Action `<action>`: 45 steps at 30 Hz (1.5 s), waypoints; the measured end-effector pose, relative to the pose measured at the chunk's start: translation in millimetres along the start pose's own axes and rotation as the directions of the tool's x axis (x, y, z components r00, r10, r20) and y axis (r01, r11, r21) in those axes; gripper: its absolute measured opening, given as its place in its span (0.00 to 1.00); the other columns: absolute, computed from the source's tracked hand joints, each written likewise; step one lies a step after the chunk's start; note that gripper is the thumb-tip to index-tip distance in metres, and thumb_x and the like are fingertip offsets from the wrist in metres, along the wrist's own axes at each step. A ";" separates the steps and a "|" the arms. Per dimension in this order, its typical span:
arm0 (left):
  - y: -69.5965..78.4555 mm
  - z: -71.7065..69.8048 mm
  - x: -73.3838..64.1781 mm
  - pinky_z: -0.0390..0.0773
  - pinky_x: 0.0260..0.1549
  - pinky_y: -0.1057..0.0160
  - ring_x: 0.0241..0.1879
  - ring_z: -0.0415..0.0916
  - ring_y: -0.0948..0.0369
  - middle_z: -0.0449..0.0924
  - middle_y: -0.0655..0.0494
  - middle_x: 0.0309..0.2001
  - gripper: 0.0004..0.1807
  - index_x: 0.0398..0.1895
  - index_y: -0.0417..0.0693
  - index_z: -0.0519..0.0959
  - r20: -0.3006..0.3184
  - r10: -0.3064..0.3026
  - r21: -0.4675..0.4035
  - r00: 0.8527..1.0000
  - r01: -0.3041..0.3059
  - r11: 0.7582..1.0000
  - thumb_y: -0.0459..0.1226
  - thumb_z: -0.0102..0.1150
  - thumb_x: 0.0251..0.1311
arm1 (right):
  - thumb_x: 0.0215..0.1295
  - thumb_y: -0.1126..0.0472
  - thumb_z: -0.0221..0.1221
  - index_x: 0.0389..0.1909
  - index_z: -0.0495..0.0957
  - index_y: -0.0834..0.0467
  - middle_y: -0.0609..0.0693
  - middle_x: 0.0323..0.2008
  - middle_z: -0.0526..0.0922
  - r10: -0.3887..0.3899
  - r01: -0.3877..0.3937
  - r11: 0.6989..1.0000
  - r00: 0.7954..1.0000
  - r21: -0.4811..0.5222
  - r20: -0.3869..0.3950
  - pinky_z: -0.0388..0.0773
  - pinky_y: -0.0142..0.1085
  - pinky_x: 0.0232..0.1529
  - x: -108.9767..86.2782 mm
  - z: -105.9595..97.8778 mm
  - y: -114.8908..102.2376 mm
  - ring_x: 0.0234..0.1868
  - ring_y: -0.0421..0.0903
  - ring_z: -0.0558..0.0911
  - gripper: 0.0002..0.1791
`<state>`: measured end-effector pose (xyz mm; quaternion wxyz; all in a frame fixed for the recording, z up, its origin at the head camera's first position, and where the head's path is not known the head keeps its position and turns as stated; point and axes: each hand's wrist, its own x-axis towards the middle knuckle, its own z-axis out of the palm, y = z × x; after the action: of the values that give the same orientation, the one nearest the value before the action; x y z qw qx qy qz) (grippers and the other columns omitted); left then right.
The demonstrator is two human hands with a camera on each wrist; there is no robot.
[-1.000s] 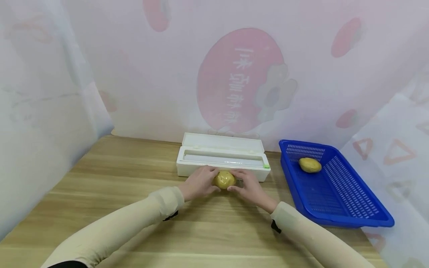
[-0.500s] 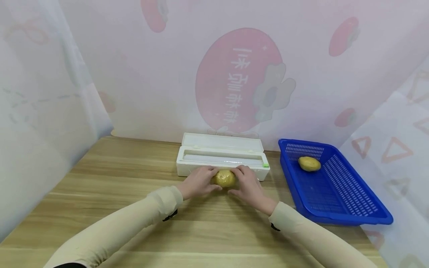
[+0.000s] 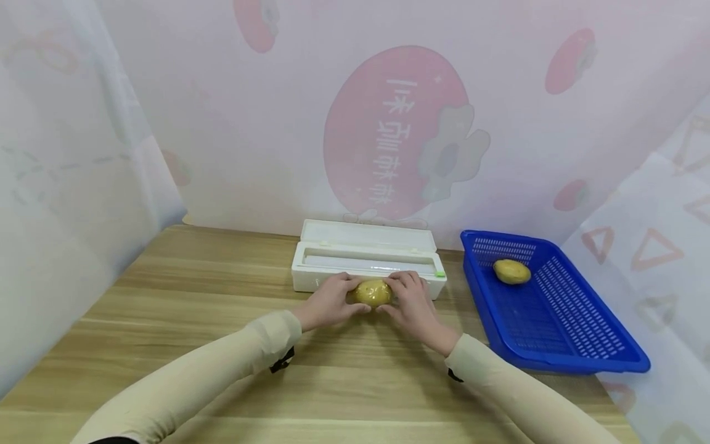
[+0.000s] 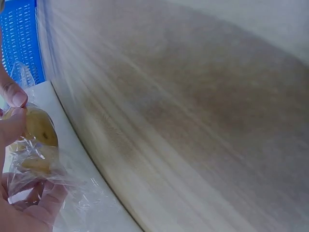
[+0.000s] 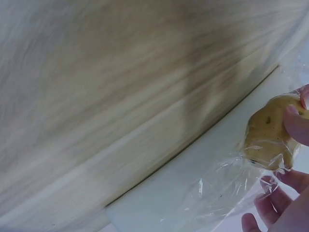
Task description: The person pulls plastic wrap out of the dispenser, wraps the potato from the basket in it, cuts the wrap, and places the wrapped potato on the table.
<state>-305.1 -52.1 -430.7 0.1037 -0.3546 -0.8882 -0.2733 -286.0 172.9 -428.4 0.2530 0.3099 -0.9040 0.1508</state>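
Note:
A yellow potato (image 3: 372, 293) partly wrapped in clear cling film sits between both hands at the front of a white cling film dispenser (image 3: 312, 280). My left hand (image 3: 330, 302) pinches its left end, thumb nearer me and fingers on the far side. At the other end my right hand (image 3: 413, 308) grips potato and film the same way. In the right wrist view, loose crinkled film (image 5: 219, 186) spreads from the potato (image 5: 268, 126) over the white dispenser. The left wrist view shows film bunched around the fingers below the potato (image 4: 41, 128).
The dispenser's lid (image 3: 368, 235) stands open at the back, with the film roll (image 3: 368, 265) inside and a green slider (image 3: 440, 274) at its right end. To the right, a blue basket (image 3: 499, 327) holds another potato (image 3: 511, 271). A printed cloth (image 3: 249, 135) backs the wooden table (image 3: 222, 277).
The potato has moved slightly away from me toward the dispenser and turned a little between the fingers. The right hand's fingers have shifted on it. Basket and dispenser stay put.

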 end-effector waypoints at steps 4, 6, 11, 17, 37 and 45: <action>1.7 -0.8 -3.9 0.76 0.39 0.59 0.39 0.69 0.57 0.70 0.46 0.44 0.35 0.62 0.40 0.76 -0.023 -0.031 -0.002 0.999 0.031 1.000 0.48 0.72 0.55 | 0.48 0.55 0.77 0.52 0.80 0.63 0.57 0.50 0.75 -0.011 0.012 1.000 0.999 0.013 -0.031 0.66 0.54 0.52 -2.3 3.5 -1.8 0.54 0.56 0.71 0.31; 3.4 -2.2 -4.8 0.75 0.37 0.61 0.37 0.67 0.59 0.67 0.48 0.43 0.34 0.61 0.42 0.77 -0.026 -0.050 0.008 0.998 0.050 0.999 0.48 0.73 0.53 | 0.48 0.55 0.77 0.53 0.80 0.63 0.57 0.49 0.76 -0.017 0.017 1.000 0.999 0.013 -0.037 0.67 0.54 0.50 -3.1 5.3 -2.6 0.52 0.56 0.72 0.31; 9.0 -7.4 -5.5 0.76 0.41 0.59 0.37 0.72 0.57 0.73 0.50 0.41 0.35 0.56 0.38 0.78 -0.044 -0.023 0.118 0.999 0.028 0.993 0.47 0.77 0.49 | 0.49 0.54 0.76 0.55 0.77 0.65 0.55 0.44 0.77 -0.019 0.019 1.000 1.000 -0.011 -0.023 0.70 0.51 0.47 -3.4 7.3 -3.7 0.47 0.54 0.74 0.34; 12.7 -12.2 -7.0 0.72 0.45 0.51 0.42 0.74 0.49 0.83 0.47 0.42 0.40 0.56 0.39 0.75 -0.082 0.090 0.322 0.993 -0.059 0.945 0.48 0.82 0.39 | 0.49 0.55 0.76 0.55 0.77 0.65 0.57 0.44 0.79 -0.020 0.019 1.000 0.999 -0.016 -0.030 0.71 0.51 0.46 -1.9 4.9 -3.6 0.44 0.55 0.76 0.33; 1.9 7.1 -2.2 0.75 0.45 0.53 0.39 0.80 0.54 0.85 0.50 0.43 0.29 0.52 0.43 0.82 -0.184 0.071 0.225 0.980 -0.028 0.974 0.43 0.79 0.45 | 0.55 0.58 0.73 0.55 0.74 0.67 0.57 0.46 0.81 0.113 -0.119 0.962 0.993 0.247 0.038 0.75 0.46 0.49 0.3 10.7 1.1 0.46 0.51 0.79 0.30; -0.9 8.4 -2.2 0.68 0.48 0.48 0.42 0.76 0.53 0.84 0.51 0.45 0.31 0.55 0.48 0.82 -0.136 -0.054 0.153 0.989 0.075 0.985 0.48 0.78 0.45 | 0.55 0.56 0.73 0.52 0.75 0.65 0.55 0.43 0.82 0.139 -0.158 0.946 0.987 0.284 0.084 0.78 0.43 0.45 1.8 13.0 7.6 0.44 0.49 0.81 0.28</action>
<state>-304.0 -49.3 -438.9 0.1811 -0.2974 -0.9093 -0.2280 -296.8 172.3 -439.0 0.1641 0.2791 -0.9006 0.2901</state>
